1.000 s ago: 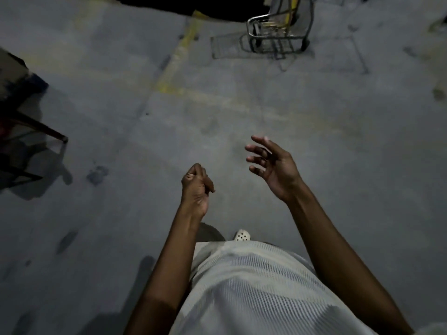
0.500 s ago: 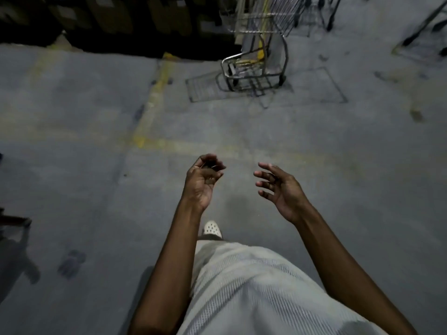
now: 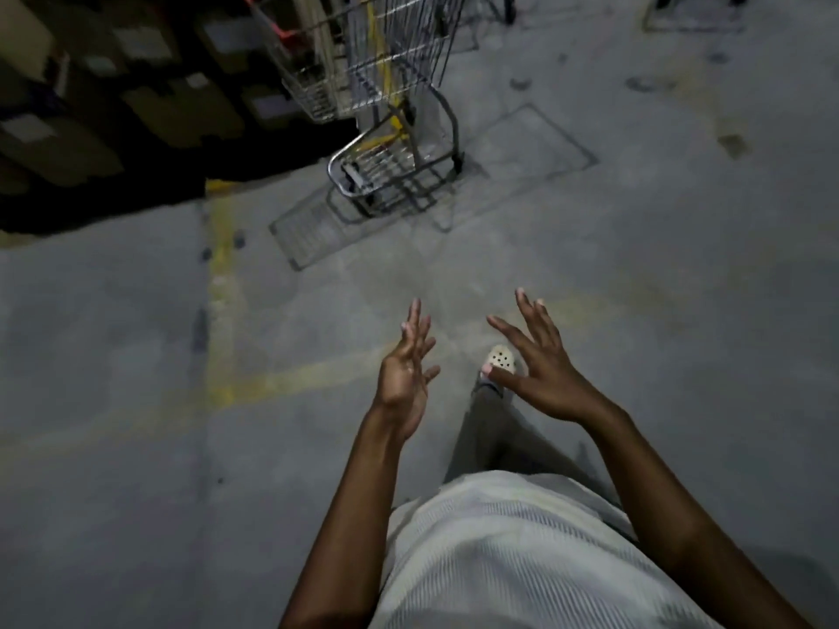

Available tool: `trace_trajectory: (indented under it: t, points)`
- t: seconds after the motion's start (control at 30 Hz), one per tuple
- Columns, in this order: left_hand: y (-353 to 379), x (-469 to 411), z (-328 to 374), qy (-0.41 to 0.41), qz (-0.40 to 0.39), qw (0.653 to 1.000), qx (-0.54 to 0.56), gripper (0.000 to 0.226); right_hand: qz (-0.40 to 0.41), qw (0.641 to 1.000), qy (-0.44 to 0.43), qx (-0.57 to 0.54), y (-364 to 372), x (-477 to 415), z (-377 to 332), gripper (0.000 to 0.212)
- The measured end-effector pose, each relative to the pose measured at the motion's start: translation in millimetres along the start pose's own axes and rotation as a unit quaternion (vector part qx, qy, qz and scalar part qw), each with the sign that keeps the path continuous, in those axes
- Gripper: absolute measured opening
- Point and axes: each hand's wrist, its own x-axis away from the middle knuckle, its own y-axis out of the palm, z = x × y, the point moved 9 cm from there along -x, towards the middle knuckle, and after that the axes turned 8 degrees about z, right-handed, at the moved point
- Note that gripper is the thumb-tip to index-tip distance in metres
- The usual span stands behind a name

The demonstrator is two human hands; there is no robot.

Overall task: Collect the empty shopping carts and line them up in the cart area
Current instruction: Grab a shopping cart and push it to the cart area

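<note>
Shopping cart [image 3: 381, 106] well ahead of both empty, outstretched hands.

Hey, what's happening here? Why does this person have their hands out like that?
A person faces a wire shopping cart standing ahead on the concrete floor, beside stacked boxes. Its basket looks empty. The left hand and right hand are raised in front, fingers spread, holding nothing and not touching the cart. They seem about to take hold of it.
</note>
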Motion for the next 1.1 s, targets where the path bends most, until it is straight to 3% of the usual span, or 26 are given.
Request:
trace_trajectory:
  t: [0.17, 0.33, 0.53, 0.63, 0.8, 1.1]
  points:
    - [48, -125, 49, -0.018, -0.014, 0.999, -0.031, 0.050, -0.054, 0.995, 0.002, 0.084, -61, -146, 22, 0.075]
    - [97, -225, 133, -0.003, 0.004, 0.998, -0.065, 0.050, 0.005, 0.992, 0.001, 0.128, -161, -268, 18, 0.067]
    - [151, -345, 218, 0.040, 0.001, 0.991, -0.128, 0.058, 0.070, 0.997, 0.001, 0.034, -214, -378, 26, 0.074]
    - [172, -417, 243, 0.030, -0.019, 0.989, -0.144, 0.069, 0.059, 0.998, 0.021, 0.030, -223, -437, 45, 0.077]
    - [200, -548, 302, 0.020, -0.048, 0.987, -0.150, 0.066, 0.057, 0.996, 0.061, 0.034, -255, -559, 66, 0.075]
    - [245, -731, 459, 0.069, -0.029, 0.978, -0.194, 0.066, 0.103, 0.995, 0.011, 0.013, -336, -754, 17, 0.069]
